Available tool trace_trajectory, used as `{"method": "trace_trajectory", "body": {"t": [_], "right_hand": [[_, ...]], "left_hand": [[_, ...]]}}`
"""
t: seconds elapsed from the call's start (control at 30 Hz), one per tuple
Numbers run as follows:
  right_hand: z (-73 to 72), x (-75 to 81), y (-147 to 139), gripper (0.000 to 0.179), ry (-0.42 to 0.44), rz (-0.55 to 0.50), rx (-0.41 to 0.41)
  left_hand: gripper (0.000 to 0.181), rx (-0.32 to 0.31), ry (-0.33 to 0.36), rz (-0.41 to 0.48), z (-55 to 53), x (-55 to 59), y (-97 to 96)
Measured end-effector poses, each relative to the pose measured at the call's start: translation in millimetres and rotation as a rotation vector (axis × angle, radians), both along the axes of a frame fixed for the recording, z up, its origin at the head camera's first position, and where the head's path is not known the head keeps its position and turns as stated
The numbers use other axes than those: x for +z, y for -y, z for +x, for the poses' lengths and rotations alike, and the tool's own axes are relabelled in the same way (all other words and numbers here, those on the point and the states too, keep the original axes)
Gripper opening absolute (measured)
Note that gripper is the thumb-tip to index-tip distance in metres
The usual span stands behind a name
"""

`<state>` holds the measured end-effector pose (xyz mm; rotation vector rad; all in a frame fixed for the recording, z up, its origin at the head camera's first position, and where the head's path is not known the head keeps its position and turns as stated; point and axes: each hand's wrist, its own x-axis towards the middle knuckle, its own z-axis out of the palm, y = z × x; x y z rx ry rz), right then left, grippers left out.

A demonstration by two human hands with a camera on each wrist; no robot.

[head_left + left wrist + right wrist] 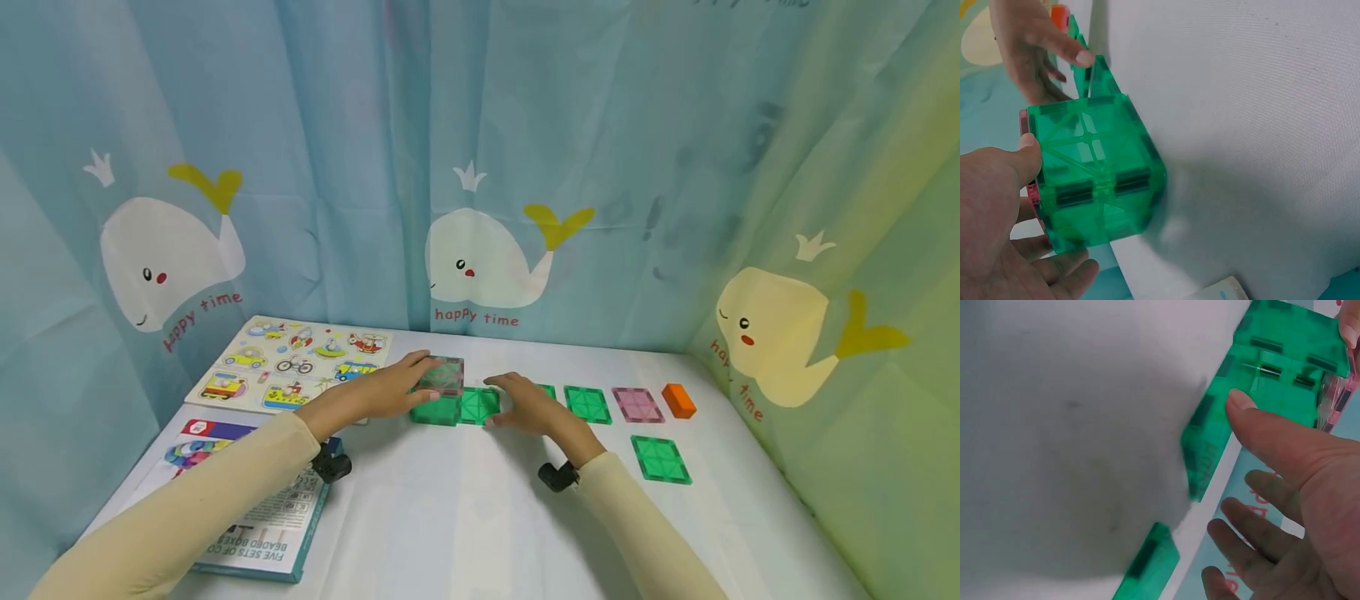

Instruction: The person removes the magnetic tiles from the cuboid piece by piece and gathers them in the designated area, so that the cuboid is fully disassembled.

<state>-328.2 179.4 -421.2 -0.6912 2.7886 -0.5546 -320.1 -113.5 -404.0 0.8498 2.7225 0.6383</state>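
A cube of see-through green magnetic tiles [437, 411] stands mid-table, with a pink tile [450, 377] as its top. My left hand [392, 390] grips the cube near that top, thumb at the near edge and fingers on the far side. Against the cube's right side lies a flat green tile [478, 406]. Over this tile my right hand [528, 406] is spread, thumb extended and fingers loosely bent, holding nothing. The right wrist view shows its thumb [1266, 428] in front of the green tile; whether they touch I cannot tell.
To the right lie more green tiles [588, 405], a pink tile [638, 406], and an orange block [678, 401]. Another green tile [661, 459] is nearer. A picture puzzle board [255, 379] and a boxed set [262, 533] occupy the left. A whale-print curtain [360, 208] hangs behind.
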Motion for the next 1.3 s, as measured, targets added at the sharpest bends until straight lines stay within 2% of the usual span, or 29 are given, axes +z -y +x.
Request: {"method": "trace_trajectory", "body": {"t": [0.2,0.4,0.57,0.77,0.9,1.1,1.3], "right_hand": [[-9.4,0.7,9.6,0.071,0.102,0.041,-0.009],[-13.2,0.1,9.4,0.073,0.118,0.053,0.007],[-14.9,-0.5,8.4,0.075,0.088,0.062,0.023],[-13.8,-4.3,4.0,0.077,0.040,-0.008,0.024],[-9.5,-4.1,-1.1,0.068,-0.026,-0.072,0.057],[-5.9,-4.5,-10.3,0.053,-0.136,-0.168,0.151],[-4.0,-7.8,-15.7,0.045,-0.135,-0.272,0.164]], "left_hand": [[0.071,-0.002,-0.002,-0.004,-0.7,-0.2,0.8],[0.070,-0.004,0.002,0.001,-1.0,0.1,1.6],[0.070,-0.001,0.013,0.006,0.2,1.5,1.1],[0.070,-0.004,0.007,0.006,0.6,3.0,-0.8],[0.069,-0.005,0.018,0.010,1.4,4.4,-0.5],[0.069,-0.006,0.012,0.002,-0.2,3.9,0.1],[0.070,-0.008,0.009,-0.009,-1.0,2.1,0.6]]}}
